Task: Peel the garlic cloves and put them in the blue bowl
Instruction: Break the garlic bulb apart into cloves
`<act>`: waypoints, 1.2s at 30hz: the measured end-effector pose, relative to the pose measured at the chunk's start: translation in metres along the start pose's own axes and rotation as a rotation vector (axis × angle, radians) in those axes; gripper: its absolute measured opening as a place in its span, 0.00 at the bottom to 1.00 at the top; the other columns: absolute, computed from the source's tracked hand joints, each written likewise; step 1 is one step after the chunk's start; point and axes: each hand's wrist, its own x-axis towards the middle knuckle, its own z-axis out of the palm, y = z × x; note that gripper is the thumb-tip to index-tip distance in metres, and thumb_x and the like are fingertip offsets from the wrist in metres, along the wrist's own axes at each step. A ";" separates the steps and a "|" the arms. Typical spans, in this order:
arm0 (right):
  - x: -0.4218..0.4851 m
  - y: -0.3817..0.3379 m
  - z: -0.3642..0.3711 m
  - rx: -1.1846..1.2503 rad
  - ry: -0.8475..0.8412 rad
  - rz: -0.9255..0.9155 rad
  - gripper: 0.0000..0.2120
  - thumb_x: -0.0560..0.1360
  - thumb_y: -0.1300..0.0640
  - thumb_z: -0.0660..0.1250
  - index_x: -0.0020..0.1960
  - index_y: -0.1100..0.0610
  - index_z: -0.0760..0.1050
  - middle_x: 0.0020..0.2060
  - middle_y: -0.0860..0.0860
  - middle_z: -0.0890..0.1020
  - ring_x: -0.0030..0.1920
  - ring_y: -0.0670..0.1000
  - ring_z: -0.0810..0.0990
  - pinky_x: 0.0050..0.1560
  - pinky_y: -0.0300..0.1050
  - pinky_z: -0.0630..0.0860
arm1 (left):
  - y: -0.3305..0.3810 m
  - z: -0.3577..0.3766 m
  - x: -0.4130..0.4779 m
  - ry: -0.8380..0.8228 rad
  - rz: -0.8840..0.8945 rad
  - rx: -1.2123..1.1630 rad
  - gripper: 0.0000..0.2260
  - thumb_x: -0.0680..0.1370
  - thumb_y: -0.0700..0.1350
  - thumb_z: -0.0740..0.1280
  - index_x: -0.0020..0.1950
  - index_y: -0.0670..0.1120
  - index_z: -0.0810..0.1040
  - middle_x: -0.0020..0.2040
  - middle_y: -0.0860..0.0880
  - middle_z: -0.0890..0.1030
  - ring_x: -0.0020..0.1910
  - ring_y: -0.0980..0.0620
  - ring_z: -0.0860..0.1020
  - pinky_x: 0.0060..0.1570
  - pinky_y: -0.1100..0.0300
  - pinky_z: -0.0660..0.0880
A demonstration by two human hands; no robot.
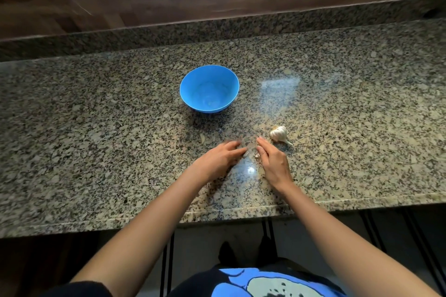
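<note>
The blue bowl (187, 84) stands on the granite counter, and I see nothing inside it. A whole white garlic bulb (278, 133) lies to the bowl's right and nearer to me. My right hand (274, 164) rests on the counter just left of the bulb, fingers straight and pointing away from me. A small whitish garlic piece (257, 156) lies against its thumb side. My left hand (217, 160) reaches in from the left with its fingers stretched toward the right hand; the fingertips are blurred. Neither hand touches the bulb.
A pale scrap, clove or peel, (202, 138) lies on the counter left of my hands. The granite counter (96, 128) runs wide to both sides, with a raised granite ledge and a wooden wall behind. The counter's front edge (144, 219) is close to my body.
</note>
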 end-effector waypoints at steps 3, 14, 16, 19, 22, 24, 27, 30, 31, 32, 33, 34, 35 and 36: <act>-0.008 0.006 0.003 -0.072 -0.021 -0.026 0.17 0.78 0.60 0.58 0.67 0.57 0.68 0.69 0.52 0.67 0.68 0.51 0.67 0.67 0.42 0.61 | -0.007 0.010 -0.019 0.205 0.032 -0.033 0.24 0.78 0.31 0.57 0.70 0.53 0.67 0.73 0.50 0.64 0.71 0.52 0.65 0.69 0.59 0.55; -0.025 0.005 0.020 -0.240 0.202 -0.167 0.09 0.76 0.63 0.62 0.50 0.61 0.81 0.43 0.58 0.84 0.37 0.51 0.83 0.38 0.32 0.77 | -0.007 0.024 -0.031 0.428 0.094 0.033 0.13 0.66 0.23 0.67 0.44 0.37 0.81 0.41 0.41 0.82 0.36 0.47 0.81 0.34 0.59 0.81; -0.025 0.007 0.014 -0.261 0.196 -0.228 0.12 0.75 0.59 0.59 0.42 0.61 0.80 0.31 0.54 0.82 0.24 0.47 0.77 0.25 0.22 0.65 | -0.007 0.027 -0.030 0.400 0.052 0.029 0.10 0.71 0.25 0.65 0.45 0.37 0.79 0.41 0.41 0.80 0.36 0.48 0.78 0.35 0.59 0.80; -0.022 0.003 0.007 -0.216 0.234 -0.178 0.10 0.75 0.62 0.61 0.44 0.63 0.80 0.35 0.56 0.83 0.30 0.49 0.80 0.31 0.23 0.64 | -0.005 0.028 -0.027 0.440 -0.053 -0.116 0.05 0.75 0.31 0.65 0.46 0.37 0.80 0.43 0.42 0.81 0.39 0.48 0.78 0.41 0.59 0.79; -0.011 -0.011 0.010 -0.051 0.242 0.030 0.10 0.74 0.67 0.65 0.54 0.64 0.79 0.47 0.59 0.83 0.41 0.52 0.81 0.41 0.31 0.73 | -0.001 0.026 -0.026 0.520 -0.185 -0.293 0.05 0.74 0.36 0.68 0.49 0.39 0.81 0.46 0.43 0.82 0.43 0.49 0.81 0.47 0.63 0.77; -0.010 -0.016 0.015 -0.123 0.162 -0.086 0.11 0.74 0.67 0.65 0.56 0.63 0.78 0.51 0.59 0.82 0.46 0.55 0.83 0.48 0.35 0.76 | -0.001 0.025 -0.026 0.527 -0.210 -0.311 0.06 0.74 0.37 0.68 0.50 0.40 0.81 0.47 0.44 0.83 0.45 0.49 0.81 0.49 0.64 0.76; -0.016 0.001 0.020 -0.348 0.033 -0.369 0.17 0.72 0.71 0.66 0.59 0.62 0.76 0.57 0.57 0.79 0.50 0.57 0.82 0.54 0.45 0.73 | -0.001 0.024 -0.029 0.502 -0.161 -0.265 0.06 0.74 0.36 0.68 0.49 0.39 0.81 0.46 0.43 0.82 0.43 0.48 0.81 0.48 0.62 0.77; -0.021 0.009 0.022 -0.396 0.017 -0.426 0.21 0.69 0.75 0.67 0.61 0.62 0.75 0.58 0.58 0.78 0.54 0.56 0.81 0.55 0.49 0.72 | 0.000 0.025 -0.033 0.474 -0.074 -0.169 0.07 0.76 0.34 0.64 0.50 0.37 0.80 0.45 0.41 0.81 0.42 0.46 0.80 0.44 0.56 0.80; -0.022 0.008 0.022 -0.383 0.051 -0.431 0.21 0.67 0.76 0.68 0.59 0.63 0.76 0.56 0.59 0.79 0.52 0.56 0.81 0.54 0.48 0.73 | 0.002 0.027 -0.035 0.460 -0.056 -0.152 0.08 0.78 0.35 0.62 0.52 0.37 0.79 0.46 0.41 0.81 0.42 0.46 0.79 0.44 0.56 0.79; -0.023 0.006 0.023 -0.380 0.087 -0.449 0.21 0.65 0.76 0.70 0.56 0.63 0.78 0.53 0.59 0.81 0.49 0.56 0.82 0.52 0.47 0.75 | 0.006 0.029 -0.039 0.434 -0.044 -0.140 0.09 0.79 0.37 0.60 0.54 0.37 0.78 0.46 0.41 0.80 0.42 0.45 0.79 0.45 0.56 0.79; -0.024 0.004 0.022 -0.385 0.114 -0.477 0.20 0.63 0.76 0.72 0.53 0.64 0.79 0.50 0.59 0.82 0.46 0.56 0.83 0.49 0.47 0.77 | 0.009 0.032 -0.041 0.417 -0.030 -0.126 0.10 0.80 0.38 0.59 0.57 0.38 0.76 0.48 0.40 0.79 0.45 0.45 0.79 0.48 0.55 0.79; -0.024 0.002 0.022 -0.401 0.125 -0.507 0.19 0.61 0.75 0.73 0.51 0.64 0.80 0.47 0.59 0.83 0.43 0.56 0.84 0.45 0.46 0.78 | 0.014 0.035 -0.044 0.401 -0.018 -0.097 0.11 0.80 0.38 0.59 0.61 0.39 0.75 0.52 0.38 0.78 0.49 0.44 0.78 0.52 0.55 0.78; -0.024 0.000 0.021 -0.425 0.129 -0.543 0.19 0.60 0.74 0.75 0.49 0.64 0.81 0.44 0.59 0.84 0.40 0.55 0.84 0.41 0.44 0.79 | 0.018 0.037 -0.047 0.405 -0.004 -0.053 0.13 0.78 0.34 0.60 0.63 0.39 0.73 0.56 0.37 0.77 0.54 0.43 0.78 0.56 0.56 0.76; -0.023 -0.001 0.019 -0.456 0.127 -0.578 0.18 0.58 0.73 0.76 0.47 0.64 0.81 0.42 0.58 0.84 0.36 0.53 0.84 0.37 0.42 0.79 | 0.020 0.036 -0.049 0.423 0.011 -0.031 0.16 0.76 0.30 0.61 0.63 0.38 0.73 0.58 0.37 0.77 0.56 0.43 0.77 0.56 0.57 0.75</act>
